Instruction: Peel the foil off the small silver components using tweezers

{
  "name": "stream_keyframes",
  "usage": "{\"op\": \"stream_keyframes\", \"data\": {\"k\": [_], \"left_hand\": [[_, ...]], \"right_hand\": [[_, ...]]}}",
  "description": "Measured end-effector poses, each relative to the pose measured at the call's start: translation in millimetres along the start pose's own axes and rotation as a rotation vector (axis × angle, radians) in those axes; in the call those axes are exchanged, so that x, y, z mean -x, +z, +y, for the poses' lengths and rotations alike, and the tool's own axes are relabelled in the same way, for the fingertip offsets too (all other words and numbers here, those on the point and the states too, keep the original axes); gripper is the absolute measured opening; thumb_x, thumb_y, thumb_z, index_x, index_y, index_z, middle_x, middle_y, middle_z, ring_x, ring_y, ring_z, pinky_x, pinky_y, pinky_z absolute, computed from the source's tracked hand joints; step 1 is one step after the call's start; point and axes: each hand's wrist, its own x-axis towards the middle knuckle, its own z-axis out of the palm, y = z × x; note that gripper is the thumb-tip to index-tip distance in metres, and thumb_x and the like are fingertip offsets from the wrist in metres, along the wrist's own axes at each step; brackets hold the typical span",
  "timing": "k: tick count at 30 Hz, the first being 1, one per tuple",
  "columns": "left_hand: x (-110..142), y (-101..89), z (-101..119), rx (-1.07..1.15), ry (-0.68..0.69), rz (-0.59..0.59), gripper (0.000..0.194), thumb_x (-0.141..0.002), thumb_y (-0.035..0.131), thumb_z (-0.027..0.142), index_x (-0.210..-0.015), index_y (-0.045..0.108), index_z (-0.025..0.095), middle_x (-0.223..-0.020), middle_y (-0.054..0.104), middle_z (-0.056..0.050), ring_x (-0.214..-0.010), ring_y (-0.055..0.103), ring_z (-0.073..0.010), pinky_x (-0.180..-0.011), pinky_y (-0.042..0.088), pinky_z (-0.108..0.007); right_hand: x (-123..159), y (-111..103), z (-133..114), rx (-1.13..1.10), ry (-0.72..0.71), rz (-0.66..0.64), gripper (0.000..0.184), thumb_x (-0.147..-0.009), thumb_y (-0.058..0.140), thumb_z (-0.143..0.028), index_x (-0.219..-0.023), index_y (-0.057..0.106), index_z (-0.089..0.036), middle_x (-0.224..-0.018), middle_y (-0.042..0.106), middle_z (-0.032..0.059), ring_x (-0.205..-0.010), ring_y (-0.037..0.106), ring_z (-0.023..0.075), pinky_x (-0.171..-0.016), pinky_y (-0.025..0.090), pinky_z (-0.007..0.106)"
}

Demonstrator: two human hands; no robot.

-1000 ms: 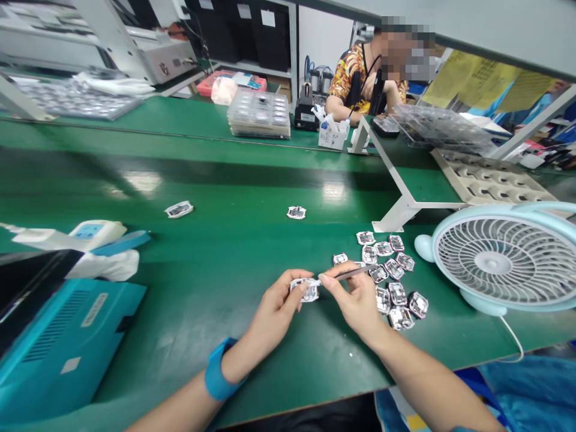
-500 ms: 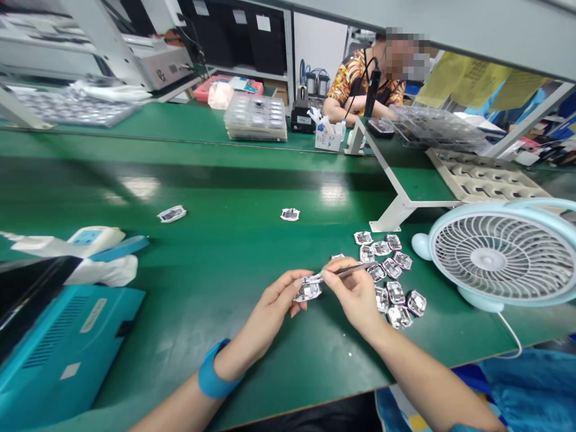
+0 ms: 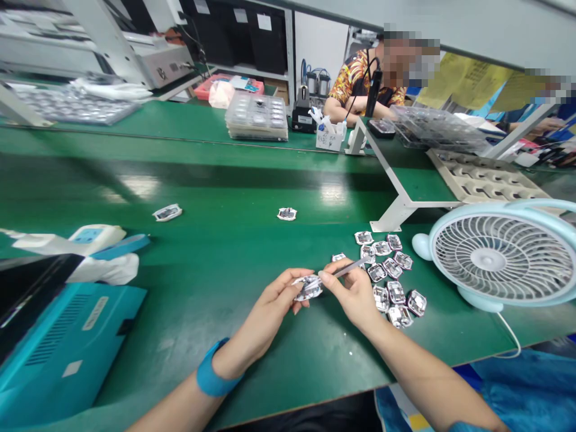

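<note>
Left hand (image 3: pixel 272 303) pinched a small white-rimmed housing with silvery innards (image 3: pixel 308 289) at its left edge, thumb on top, fingers underneath. The housing sat just above the green tabletop (image 3: pixel 202 252), between both hands; the edge grip seemed meant to leave its inner face uncovered. Blue band (image 3: pixel 216 369) at that wrist.

Right hand (image 3: pixel 353 294) had thumb and fingers closed round a slim grey metal tool (image 3: pixel 353 266), probably tweezers, held pen-fashion, presumably for fine control. Its tip met the housing's right side; whether the tip was parted, I could not tell.

Just beyond the right hand lay a loose cluster of similar small housings (image 3: pixel 396 292), most of them inner side up, likely kept there for easy reach. Two more lay well apart, farther back: one at left (image 3: pixel 167 212), one near centre (image 3: pixel 287 213). Pale-blue round fan (image 3: pixel 488 259) stood right of the cluster, its grille facing the worker.
</note>
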Motion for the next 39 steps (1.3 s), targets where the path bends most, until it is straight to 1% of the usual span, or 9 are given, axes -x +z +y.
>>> {"op": "stream_keyframes", "data": {"k": [3, 10, 14, 18, 21, 27, 32, 36, 39], "left_hand": [[0.5, 0.4, -0.8, -0.054, 0.033, 0.008, 0.026, -0.087, 0.053, 0.034, -0.103, 0.063, 0.017, -0.081, 0.060, -0.001, -0.066, 0.048, -0.0136, -0.059, 0.038, -0.025], [1.5, 2.3, -0.1, -0.150, 0.077, 0.011, 0.025, -0.084, 0.054, 0.034, -0.101, 0.064, 0.018, -0.074, 0.060, 0.000, -0.062, 0.048, -0.0141, -0.060, 0.039, -0.027], [2.2, 3.3, 2.5, -0.163, 0.079, 0.010, 0.025, -0.085, 0.053, 0.033, -0.101, 0.064, 0.018, -0.076, 0.061, -0.001, -0.064, 0.049, -0.0146, -0.062, 0.041, -0.027], [3.0, 2.7, 3.6, -0.156, 0.076, -0.015, 0.024, -0.084, 0.056, 0.030, -0.103, 0.064, 0.018, -0.078, 0.062, -0.001, -0.065, 0.051, -0.0149, -0.062, 0.041, -0.027], [3.2, 1.7, 3.6, -0.143, 0.069, -0.027, 0.026, -0.082, 0.058, 0.030, -0.104, 0.065, 0.019, -0.080, 0.063, -0.002, -0.065, 0.052, -0.0150, -0.061, 0.041, -0.027], [3.2, -0.9, 6.2, -0.131, 0.065, -0.049, 0.027, -0.081, 0.062, 0.030, -0.105, 0.065, 0.019, -0.075, 0.063, -0.001, -0.064, 0.053, -0.0158, -0.060, 0.040, -0.027], [2.5, -2.2, 7.7, -0.139, 0.061, -0.080, 0.031, -0.081, 0.062, 0.033, -0.108, 0.062, 0.018, -0.077, 0.065, -0.002, -0.066, 0.054, -0.0161, -0.063, 0.041, -0.027], [1.0, -3.1, 6.9, -0.153, 0.078, -0.096, 0.031, -0.081, 0.062, 0.033, -0.108, 0.061, 0.018, -0.073, 0.063, -0.001, -0.064, 0.053, -0.0157, -0.060, 0.041, -0.027], [0.8, -3.7, 7.0, -0.159, 0.083, -0.084, 0.031, -0.082, 0.061, 0.032, -0.109, 0.060, 0.018, -0.072, 0.063, 0.000, -0.062, 0.053, -0.0155, -0.059, 0.040, -0.026]], "right_hand": [[-0.3, 0.5, 0.9, 0.011, -0.006, 0.040, 0.013, -0.079, 0.070, -0.031, -0.077, 0.064, -0.019, -0.076, 0.065, 0.0014, -0.075, 0.059, 0.0180, -0.074, 0.044, 0.032], [-0.7, 0.9, 2.6, -0.020, 0.024, 0.025, 0.015, -0.079, 0.070, -0.033, -0.077, 0.064, -0.020, -0.074, 0.065, 0.0013, -0.072, 0.059, 0.0175, -0.070, 0.045, 0.031], [-1.9, 1.0, 2.4, -0.057, 0.044, 0.032, 0.020, -0.076, 0.073, -0.037, -0.075, 0.064, -0.019, -0.071, 0.064, 0.0008, -0.067, 0.059, 0.0164, -0.065, 0.046, 0.029], [-2.4, 1.2, 1.5, -0.104, 0.044, 0.035, 0.024, -0.074, 0.075, -0.040, -0.074, 0.065, -0.019, -0.070, 0.065, 0.0013, -0.066, 0.060, 0.0161, -0.064, 0.048, 0.029], [-2.2, 1.1, 0.4, -0.117, 0.036, 0.029, 0.023, -0.074, 0.075, -0.040, -0.074, 0.065, -0.019, -0.071, 0.066, 0.0020, -0.067, 0.061, 0.0165, -0.065, 0.049, 0.029], [-2.1, 0.3, -0.9, -0.097, 0.035, 0.024, 0.022, -0.075, 0.075, -0.039, -0.074, 0.065, -0.019, -0.070, 0.067, 0.0020, -0.066, 0.061, 0.0169, -0.064, 0.048, 0.030], [-0.5, 0.5, -1.7, -0.071, 0.018, 0.034, 0.018, -0.076, 0.074, -0.035, -0.074, 0.066, -0.019, -0.070, 0.067, 0.0019, -0.067, 0.060, 0.0166, -0.065, 0.047, 0.029], [0.9, 2.4, -0.8, -0.120, 0.022, 0.050, 0.018, -0.076, 0.074, -0.035, -0.074, 0.065, -0.019, -0.071, 0.067, 0.0013, -0.067, 0.061, 0.0163, -0.065, 0.049, 0.029], [1.2, 4.1, 0.6, -0.154, 0.025, 0.069, 0.018, -0.075, 0.075, -0.035, -0.074, 0.065, -0.020, -0.071, 0.067, 0.0012, -0.068, 0.062, 0.0164, -0.066, 0.050, 0.029]]}}
